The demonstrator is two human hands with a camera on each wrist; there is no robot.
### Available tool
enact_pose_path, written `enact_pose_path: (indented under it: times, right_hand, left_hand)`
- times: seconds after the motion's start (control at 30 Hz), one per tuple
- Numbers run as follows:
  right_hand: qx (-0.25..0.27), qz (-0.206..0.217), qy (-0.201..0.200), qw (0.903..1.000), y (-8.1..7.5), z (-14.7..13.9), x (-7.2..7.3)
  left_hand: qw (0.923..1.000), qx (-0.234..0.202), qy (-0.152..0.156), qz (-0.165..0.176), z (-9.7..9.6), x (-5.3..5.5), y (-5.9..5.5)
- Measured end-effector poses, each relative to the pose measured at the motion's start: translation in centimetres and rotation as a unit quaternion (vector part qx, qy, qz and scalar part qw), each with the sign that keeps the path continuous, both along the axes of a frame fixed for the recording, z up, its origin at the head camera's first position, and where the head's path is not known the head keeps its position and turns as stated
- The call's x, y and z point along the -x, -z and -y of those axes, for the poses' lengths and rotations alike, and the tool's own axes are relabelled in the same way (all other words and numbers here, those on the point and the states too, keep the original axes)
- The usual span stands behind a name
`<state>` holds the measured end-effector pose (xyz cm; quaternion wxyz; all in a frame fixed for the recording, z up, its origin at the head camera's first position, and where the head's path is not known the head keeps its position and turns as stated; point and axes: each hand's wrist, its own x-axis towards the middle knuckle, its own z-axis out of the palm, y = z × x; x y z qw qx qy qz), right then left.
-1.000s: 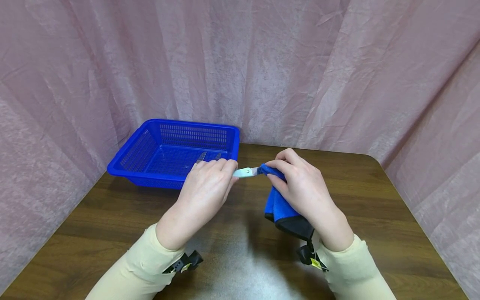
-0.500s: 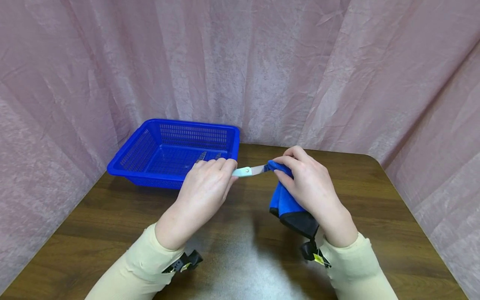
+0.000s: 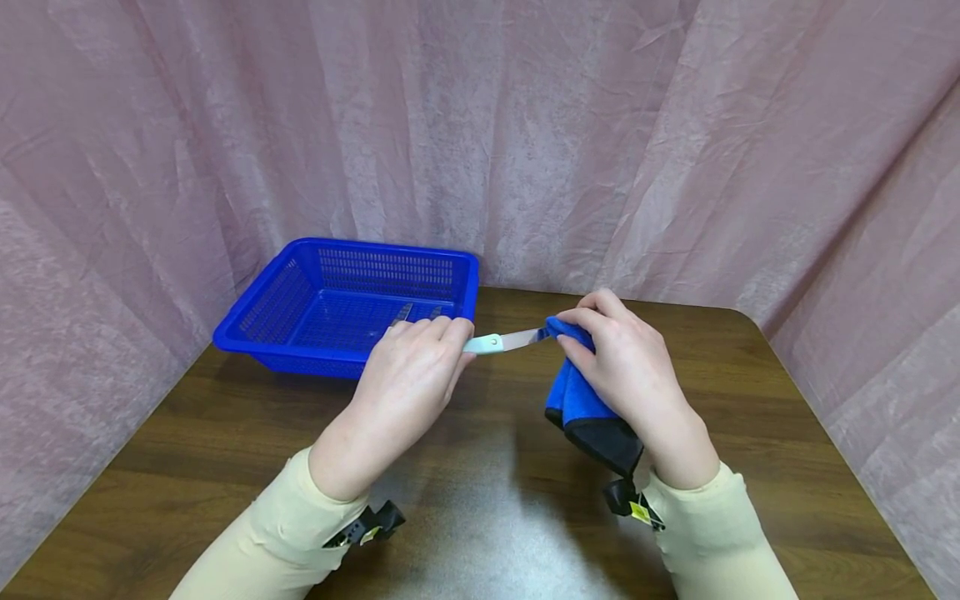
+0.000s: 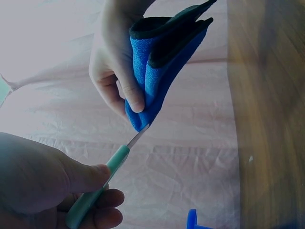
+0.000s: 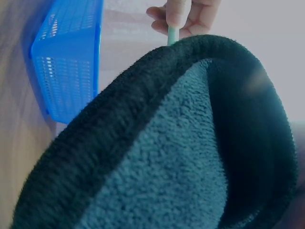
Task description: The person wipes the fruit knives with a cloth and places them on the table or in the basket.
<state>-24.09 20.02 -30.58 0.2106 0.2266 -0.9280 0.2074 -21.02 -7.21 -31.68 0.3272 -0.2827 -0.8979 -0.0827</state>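
My left hand (image 3: 408, 379) grips the mint-green handle of a knife (image 3: 486, 344), its blade pointing right. In the left wrist view the thumb presses along the knife's handle (image 4: 116, 160). My right hand (image 3: 626, 358) pinches a folded blue cloth (image 3: 581, 392) with black edging around the blade's far end, so the tip is hidden. The blade between handle and cloth is bare. Below the right hand the rest of the cloth hangs down; it fills most of the right wrist view, where the cloth (image 5: 162, 162) covers the right fingers.
Behind the left hand, a blue plastic basket (image 3: 345, 357) stands on the wooden table (image 3: 480, 483). Blades of other knives (image 3: 403, 313) show inside it, partly hidden by the hand. A pink curtain (image 3: 480, 142) hangs behind the table.
My right hand has moved right and slightly up with the cloth, sliding toward the knife's tip and uncovering more of the blade. My left hand has stayed almost still.
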Motion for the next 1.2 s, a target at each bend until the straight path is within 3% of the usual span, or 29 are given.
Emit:
enact_pose_path:
  times: [0.5, 1.03, 1.2]
  right_hand:
    - [0.011, -0.012, 0.015, 0.9998, -0.4, -0.3, -0.3]
    - [0.009, -0.062, -0.072, 0.9954, 0.0, 2.2, -1.7]
    - [0.002, -0.061, -0.083, 0.9947, 0.2, 2.7, -1.8]
  left_hand:
    - [1.0000, 0.002, 0.000, 0.000, 0.0, 0.0, 0.1]
    - [0.9999, 0.012, -0.008, 0.009, -0.3, -0.3, 0.1]
    - [0.9999, 0.014, -0.002, 0.008, -0.5, -0.4, 0.2]
